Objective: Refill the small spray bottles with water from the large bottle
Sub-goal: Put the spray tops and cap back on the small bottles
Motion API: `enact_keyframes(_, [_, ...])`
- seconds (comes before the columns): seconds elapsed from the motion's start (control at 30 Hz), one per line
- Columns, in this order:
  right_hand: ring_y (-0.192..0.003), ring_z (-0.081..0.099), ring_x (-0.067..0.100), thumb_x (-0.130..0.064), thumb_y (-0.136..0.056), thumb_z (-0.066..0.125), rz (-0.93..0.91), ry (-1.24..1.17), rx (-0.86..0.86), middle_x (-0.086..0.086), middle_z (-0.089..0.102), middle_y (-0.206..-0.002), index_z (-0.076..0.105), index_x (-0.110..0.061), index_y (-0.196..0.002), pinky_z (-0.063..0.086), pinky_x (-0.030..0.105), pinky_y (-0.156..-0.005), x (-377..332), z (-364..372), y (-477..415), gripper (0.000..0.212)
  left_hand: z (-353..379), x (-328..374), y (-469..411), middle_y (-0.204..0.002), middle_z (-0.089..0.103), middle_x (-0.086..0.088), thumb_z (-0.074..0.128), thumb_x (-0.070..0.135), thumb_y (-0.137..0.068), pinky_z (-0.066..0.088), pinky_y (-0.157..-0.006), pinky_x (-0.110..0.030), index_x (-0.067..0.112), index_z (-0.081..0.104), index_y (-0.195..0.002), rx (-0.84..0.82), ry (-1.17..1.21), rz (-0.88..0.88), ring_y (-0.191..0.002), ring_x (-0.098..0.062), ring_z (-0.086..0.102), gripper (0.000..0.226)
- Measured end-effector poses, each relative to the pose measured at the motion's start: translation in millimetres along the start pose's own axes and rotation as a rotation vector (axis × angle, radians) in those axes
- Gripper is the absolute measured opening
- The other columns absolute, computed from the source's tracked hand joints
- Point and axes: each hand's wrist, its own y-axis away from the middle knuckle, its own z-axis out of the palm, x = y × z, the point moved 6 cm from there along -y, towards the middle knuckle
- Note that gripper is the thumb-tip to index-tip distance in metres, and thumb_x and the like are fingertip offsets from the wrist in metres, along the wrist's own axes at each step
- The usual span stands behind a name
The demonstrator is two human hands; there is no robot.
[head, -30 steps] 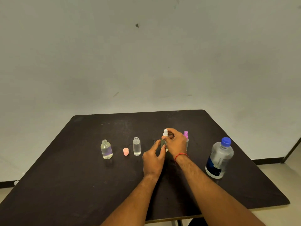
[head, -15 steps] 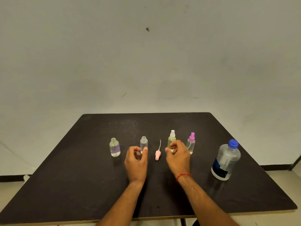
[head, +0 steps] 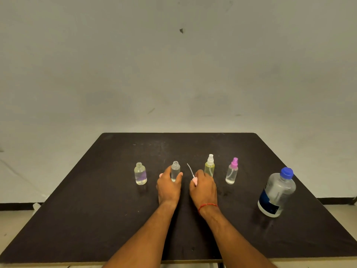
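Holding the small clear bottle [head: 175,171] low round its body, I judge it light and thin-walled: stiff enough to stand, easy to tip, and likely slick if water has run down its side. The best hold is below the bare threaded neck, and that is where my left grip [head: 170,188] has it, fingers curled on the outer side and thumb on the side toward my other grip. It stands upright on the bench [head: 251,151], mouth open. It looks filled well up, though clear water in clear plastic is hard to read. My right grip [head: 204,188] is closed round the pink spray head [head: 195,180], and the thin dip tube [head: 190,170] slants up and away from my knuckles. That tube looks soft and whippy, so I would steer by the head and let the tube find the mouth. A pink cap [head: 160,175] peeks out just beside my left grip's fingers. Just beyond my right grip stands the yellow-tinted bottle [head: 209,168], its white sprayer on. Further out on that side is the magenta-topped bottle [head: 231,174]. Out past my left grip is the purple-labelled bottle [head: 140,174], also open. Well away to the outside of my right grip stands the large bottle [head: 277,192], blue cap on. I expect it is heavy by comparison and needs a full hand round its waist.
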Motion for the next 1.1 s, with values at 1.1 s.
enact_keyframes(1.1, [-0.094, 0.062, 0.01, 0.007, -0.084, 0.064, -0.314, -0.232, 0.117, 0.002, 0.067, -0.101, 0.071, -0.011, -0.101, 0.048, 0.014, -0.087, -43.3, -100.4, -24.4, 0.025, 0.7, 9.7, 12.6, -0.103, 0.065, 0.016, 0.078, 0.031, -0.089, 0.042, -0.079, -0.01, 0.03, 0.069, -0.122, -0.105, 0.102, 0.133, -0.098, 0.0, 0.061, 0.034])
